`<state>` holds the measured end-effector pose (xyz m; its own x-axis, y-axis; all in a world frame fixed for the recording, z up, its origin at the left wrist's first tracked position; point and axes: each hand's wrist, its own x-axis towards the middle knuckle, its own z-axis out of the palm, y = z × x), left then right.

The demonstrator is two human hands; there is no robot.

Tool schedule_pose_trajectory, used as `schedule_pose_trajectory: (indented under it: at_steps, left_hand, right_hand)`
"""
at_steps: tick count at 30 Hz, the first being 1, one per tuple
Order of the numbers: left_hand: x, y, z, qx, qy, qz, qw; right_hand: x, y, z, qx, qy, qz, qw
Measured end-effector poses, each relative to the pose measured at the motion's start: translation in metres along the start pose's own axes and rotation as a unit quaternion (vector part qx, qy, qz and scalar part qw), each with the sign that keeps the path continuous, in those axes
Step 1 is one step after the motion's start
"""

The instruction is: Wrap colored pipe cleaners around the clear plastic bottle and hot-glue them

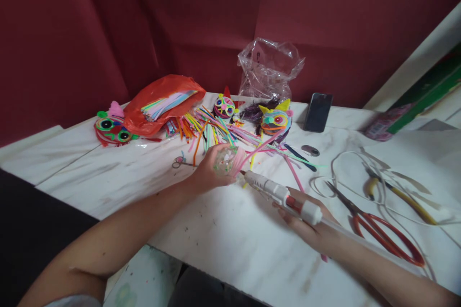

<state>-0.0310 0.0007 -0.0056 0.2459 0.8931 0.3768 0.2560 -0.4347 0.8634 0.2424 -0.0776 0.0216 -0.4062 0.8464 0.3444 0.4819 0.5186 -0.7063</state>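
Note:
My left hand (211, 169) is closed around a clear, rounded plastic piece (224, 160) with pink strips wrapped on its right side. Long pink pipe cleaners (262, 143) trail from it to the upper right. A white hot glue gun (266, 184) is in my right hand (306, 216), its nozzle pointing left at the pink strips; whether the tip touches them I cannot tell. A long clear glue stick (360, 240) sticks out of the gun's back end along my right forearm.
Behind my hands lie loose pipe cleaners (207, 129), a red bag (144, 105) and several colourful animal-face ornaments (275, 122). A phone (318, 112) leans at the back. Red-handled scissors (382, 232), yellow-handled pliers (408, 201) and a white cord (333, 168) lie at right.

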Motion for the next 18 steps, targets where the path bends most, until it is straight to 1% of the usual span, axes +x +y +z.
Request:
schedule_pose_trajectory:
  at_steps: [2,5,8,11,14,18]
  left_hand:
    - [-0.0002,-0.0009,0.0,-0.002,-0.004,-0.001,1.0]
    - [-0.0007,-0.0022,0.0006,-0.003,-0.011,0.016,1.0]
    - [-0.0007,-0.0029,0.0013,-0.013,-0.007,0.03,0.999]
    - [-0.0001,-0.0017,0.0008,-0.01,0.001,0.029,1.0]
    - [0.0006,0.0005,-0.0003,0.001,-0.007,0.025,1.0]
    - [0.0009,0.0007,-0.0004,0.007,-0.001,0.055,0.998]
  right_hand:
    - [-0.0001,0.0017,-0.0003,-0.011,-0.007,0.007,1.0]
    - [0.0004,0.0031,-0.002,-0.018,-0.002,0.016,1.0]
    - [0.0006,0.0026,-0.003,-0.018,-0.003,0.017,1.0]
    - [0.0001,0.0014,-0.002,-0.018,-0.011,0.013,1.0]
    - [-0.0006,0.0017,-0.0012,-0.017,-0.011,0.013,1.0]
    - [-0.0017,0.0044,-0.0019,-0.021,0.005,0.021,1.0]
